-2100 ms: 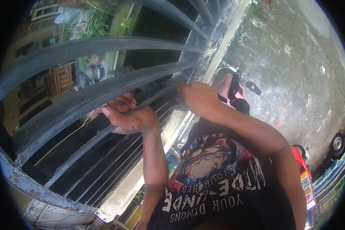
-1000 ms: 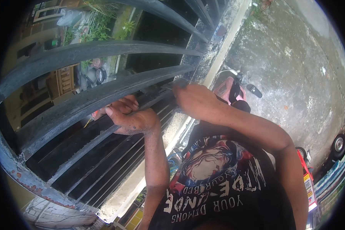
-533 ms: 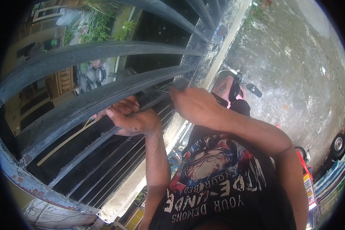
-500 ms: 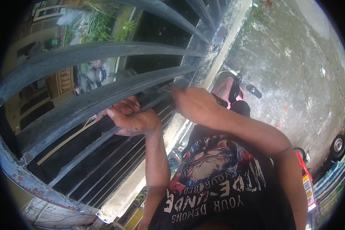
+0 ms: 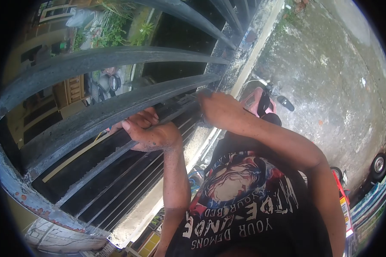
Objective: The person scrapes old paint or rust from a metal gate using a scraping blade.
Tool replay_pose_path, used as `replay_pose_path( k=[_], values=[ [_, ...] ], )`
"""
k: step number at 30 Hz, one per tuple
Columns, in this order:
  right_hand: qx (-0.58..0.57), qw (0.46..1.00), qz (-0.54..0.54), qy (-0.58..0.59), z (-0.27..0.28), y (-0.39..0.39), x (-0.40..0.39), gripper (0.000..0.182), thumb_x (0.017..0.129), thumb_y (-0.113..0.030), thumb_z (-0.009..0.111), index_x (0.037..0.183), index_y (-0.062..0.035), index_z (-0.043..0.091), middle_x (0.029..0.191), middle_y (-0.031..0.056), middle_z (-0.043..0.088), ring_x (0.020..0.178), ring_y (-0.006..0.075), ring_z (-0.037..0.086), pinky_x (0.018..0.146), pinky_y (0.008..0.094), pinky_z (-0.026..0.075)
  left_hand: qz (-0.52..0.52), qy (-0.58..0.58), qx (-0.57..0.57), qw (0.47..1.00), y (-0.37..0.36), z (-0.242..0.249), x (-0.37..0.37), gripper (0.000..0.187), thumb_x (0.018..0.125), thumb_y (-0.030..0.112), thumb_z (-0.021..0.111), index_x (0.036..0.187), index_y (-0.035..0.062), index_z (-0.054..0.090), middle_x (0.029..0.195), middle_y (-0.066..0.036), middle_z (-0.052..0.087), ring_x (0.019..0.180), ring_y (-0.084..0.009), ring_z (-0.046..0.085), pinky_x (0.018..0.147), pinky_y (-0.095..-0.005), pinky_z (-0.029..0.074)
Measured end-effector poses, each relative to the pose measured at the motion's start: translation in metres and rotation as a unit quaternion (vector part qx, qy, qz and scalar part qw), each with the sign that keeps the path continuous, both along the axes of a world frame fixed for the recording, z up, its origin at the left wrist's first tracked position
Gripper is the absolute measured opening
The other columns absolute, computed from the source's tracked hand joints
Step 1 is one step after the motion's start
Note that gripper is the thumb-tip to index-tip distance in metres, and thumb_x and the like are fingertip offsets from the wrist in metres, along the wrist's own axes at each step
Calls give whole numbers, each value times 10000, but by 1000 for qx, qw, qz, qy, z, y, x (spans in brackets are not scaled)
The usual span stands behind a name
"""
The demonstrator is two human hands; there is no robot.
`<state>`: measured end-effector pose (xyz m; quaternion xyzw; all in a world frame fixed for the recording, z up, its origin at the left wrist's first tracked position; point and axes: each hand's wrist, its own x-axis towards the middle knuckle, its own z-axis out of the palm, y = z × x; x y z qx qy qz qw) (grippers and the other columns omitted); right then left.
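My left hand point(image 5: 152, 132) is curled around one of the grey metal bars point(image 5: 96, 169) of a railing, with its thumb and fingertips showing above the bar. Farther along the same bar, near its end at the ledge, my right hand point(image 5: 221, 110) is closed with the knuckles up. Whatever sits between its fingers is mostly hidden; I cannot make it out. A thicker grey bar point(image 5: 116, 106) runs just beyond both hands. Specks of dark dust lie on my left hand and wrist.
A worn concrete ledge point(image 5: 188, 160) runs along the railing's base. On the concrete floor point(image 5: 326, 81) are a pink and black object point(image 5: 255, 101) and a dark slipper point(image 5: 285, 103). A wheel point(image 5: 378, 163) stands at far right. Plants point(image 5: 111, 32) grow beyond the bars.
My right hand has shifted slightly to the right along the bar, and a thin piece that stuck out by its fingers is less plain. My left hand keeps its hold.
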<state>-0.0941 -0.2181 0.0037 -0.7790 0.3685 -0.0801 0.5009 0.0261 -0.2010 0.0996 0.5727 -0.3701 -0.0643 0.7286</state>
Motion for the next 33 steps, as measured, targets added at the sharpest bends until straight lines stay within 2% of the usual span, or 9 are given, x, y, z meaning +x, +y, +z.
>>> replay_pose_path(
  k=[3, 6, 9, 13, 20, 24, 26, 29, 33],
  values=[
    [40, 999, -12, -27, 33, 2, -6, 206, 891, -117, 538, 1027, 33, 578, 743, 254, 661, 752, 450, 677, 652, 530, 538, 7, -4, 5, 1000, 0, 0, 0, 398, 1016, 375, 489, 709, 146, 383, 619, 28, 316, 511, -78, 322, 493, -230, 300],
    [13, 999, 1, 30, 1, 4, 0, 287, 868, -80, 506, 1107, 63, 577, 776, 257, 682, 790, 413, 705, 692, 507, 558, -3, -16, 6, 1000, 0, 0, 0, 402, 1019, 375, 483, 706, 143, 385, 620, 25, 315, 514, -78, 324, 495, -230, 299],
    [22, 1000, -12, 19, -30, 1, -1, 275, 864, -76, 515, 1092, 66, 579, 777, 259, 682, 784, 419, 703, 693, 507, 557, 28, 7, 4, 1000, -2, 0, 0, 406, 1021, 380, 477, 705, 141, 387, 622, 24, 312, 516, -79, 326, 495, -231, 296],
    [45, 999, 0, -21, 30, 0, -5, 280, 846, -67, 551, 1093, 58, 584, 800, 259, 686, 798, 415, 700, 696, 505, 560, 32, -13, 16, 999, 0, 0, 0, 404, 1021, 382, 479, 708, 142, 391, 624, 26, 313, 517, -76, 329, 494, -234, 297],
    [17, 999, -26, 16, -32, 1, -2, 261, 863, -83, 548, 1085, 48, 592, 764, 260, 675, 782, 419, 698, 701, 508, 552, -7, -24, 2, 1000, 1, -2, 4, 406, 1022, 380, 482, 704, 147, 387, 623, 29, 315, 513, -72, 326, 489, -234, 299],
    [59, 998, -10, 12, 24, 5, -10, 266, 866, -91, 544, 1092, 43, 588, 751, 251, 672, 779, 416, 697, 678, 511, 549, -14, -25, -2, 1000, 1, -1, 2, 404, 1021, 372, 487, 701, 148, 387, 624, 31, 317, 511, -71, 329, 489, -235, 303],
    [59, 998, -3, 17, 18, 6, -8, 282, 863, -82, 533, 1108, 46, 587, 755, 256, 672, 787, 418, 696, 682, 510, 549, 26, -18, 16, 999, 1, 1, 1, 403, 1016, 372, 494, 699, 148, 385, 626, 32, 321, 509, -71, 331, 489, -233, 308],
    [8, 998, -13, 54, -50, 9, -5, 301, 866, -78, 518, 1130, 50, 585, 767, 264, 672, 797, 423, 695, 689, 516, 548, 40, -4, 5, 999, 0, 0, 0, 400, 1010, 374, 501, 700, 146, 391, 626, 33, 320, 505, -72, 329, 490, -234, 310],
    [35, 993, -32, 104, -59, 2, -20, 310, 883, -92, 504, 1155, 39, 575, 798, 260, 679, 817, 437, 689, 725, 533, 543, 19, -17, 10, 1000, 3, -2, 3, 395, 1003, 372, 511, 702, 143, 400, 627, 32, 320, 506, -74, 332, 488, -235, 309]
  ],
)
